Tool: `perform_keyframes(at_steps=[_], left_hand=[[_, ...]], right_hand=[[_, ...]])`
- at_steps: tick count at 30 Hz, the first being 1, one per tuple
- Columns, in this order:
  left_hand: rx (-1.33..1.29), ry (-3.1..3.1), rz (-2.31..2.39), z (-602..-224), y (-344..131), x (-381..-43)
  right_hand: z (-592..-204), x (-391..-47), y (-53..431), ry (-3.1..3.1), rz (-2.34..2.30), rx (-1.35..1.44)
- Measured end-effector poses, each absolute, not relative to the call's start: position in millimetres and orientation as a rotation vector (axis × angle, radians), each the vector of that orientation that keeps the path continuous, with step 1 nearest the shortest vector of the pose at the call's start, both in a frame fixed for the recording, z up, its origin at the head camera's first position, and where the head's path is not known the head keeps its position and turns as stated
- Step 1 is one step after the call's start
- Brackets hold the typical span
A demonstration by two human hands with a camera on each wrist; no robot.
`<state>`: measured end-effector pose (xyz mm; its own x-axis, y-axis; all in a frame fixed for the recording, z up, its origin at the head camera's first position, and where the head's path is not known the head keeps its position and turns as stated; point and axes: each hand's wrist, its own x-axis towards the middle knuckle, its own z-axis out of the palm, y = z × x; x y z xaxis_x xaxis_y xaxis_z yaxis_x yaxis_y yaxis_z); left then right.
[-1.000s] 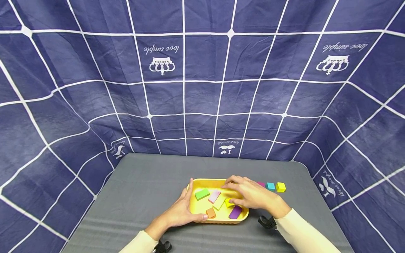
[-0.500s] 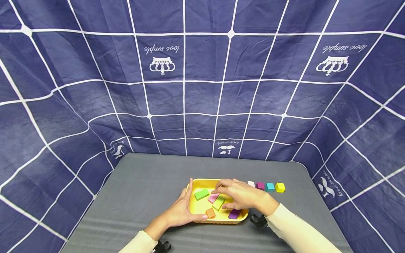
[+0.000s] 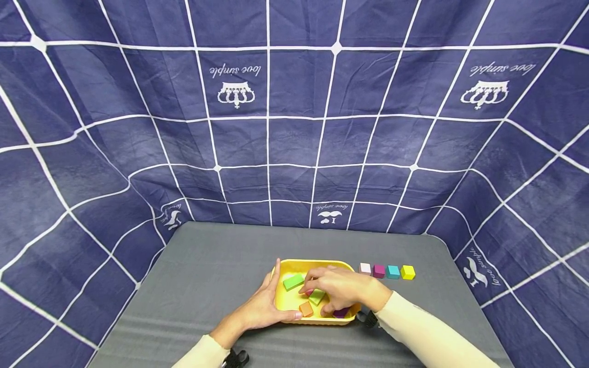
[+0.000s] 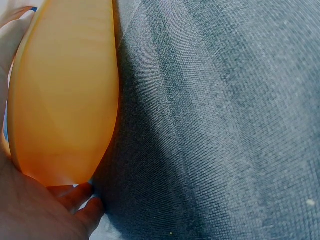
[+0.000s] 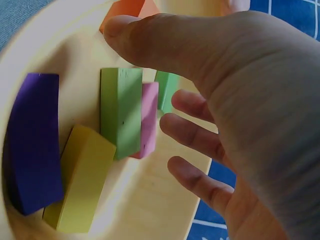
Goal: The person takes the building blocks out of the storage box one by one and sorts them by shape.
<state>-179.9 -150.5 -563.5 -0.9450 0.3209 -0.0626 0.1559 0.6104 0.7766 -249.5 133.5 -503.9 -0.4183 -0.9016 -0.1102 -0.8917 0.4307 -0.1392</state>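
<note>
A yellow plastic tray (image 3: 301,265) holds several wooden blocks. My left hand (image 3: 263,309) grips its left end, thumb over the near rim and fingers round the end wall; the left wrist view shows that wall close up. Over the tray, my right hand (image 3: 342,287) reaches down with thumb and fingers apart and nothing between them. Its thumb is close to an orange block (image 5: 131,9). Below the fingers are a light green block (image 5: 122,112), a pink block (image 5: 149,120) and a green block (image 3: 293,282). Purple (image 5: 37,145) and yellow blocks (image 5: 82,182) lie at the right end.
Right of the tray, a white cube (image 3: 365,269), a magenta cube (image 3: 379,271), a teal cube (image 3: 393,272) and a yellow cube (image 3: 408,272) stand in a row on the grey tabletop (image 3: 221,260). Blue cloth with white lines (image 3: 294,143) hangs behind and at both sides.
My right hand has moved left and nearer me across the tray, away from the yellow block, uncovering the white and magenta cubes. My left hand stays on the tray.
</note>
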Motion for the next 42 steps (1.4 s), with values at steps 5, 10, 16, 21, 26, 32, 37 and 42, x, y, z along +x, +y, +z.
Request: perform_keyframes(at_steps=[5,10,16,21,26,32,37,42], left_hand=[[0.389,2.627,1.255,-563.6,-150.7,-180.0],[0.389,2.625,1.255,-563.6,-150.7,-179.8],[0.394,2.630,1.250,-563.2,-151.1,-179.8],[0.399,2.630,1.251,-562.1,-151.2,-179.8],[0.394,2.628,1.254,-561.0,-151.4,-179.6],[0.386,2.627,1.253,-561.5,-151.1,-179.3],[0.381,2.629,1.254,-561.8,-150.8,-179.2],[0.386,2.630,1.253,-562.7,-151.0,-179.4]], right_hand=[[-506.5,-250.6,125.2,2.484,-0.067,-1.662],[-509.4,-251.3,117.3,2.450,-0.041,-1.707],[-510.7,-251.4,111.1,2.426,-0.022,-1.689],[-511.5,-251.8,109.1,2.424,-0.017,-1.677],[-512.8,-251.9,108.9,2.426,-0.014,-1.691],[-514.1,-250.9,109.1,2.434,0.001,-1.689],[-514.9,-250.3,108.2,2.436,0.015,-1.695],[-516.6,-250.2,107.4,2.437,0.007,-1.708]])
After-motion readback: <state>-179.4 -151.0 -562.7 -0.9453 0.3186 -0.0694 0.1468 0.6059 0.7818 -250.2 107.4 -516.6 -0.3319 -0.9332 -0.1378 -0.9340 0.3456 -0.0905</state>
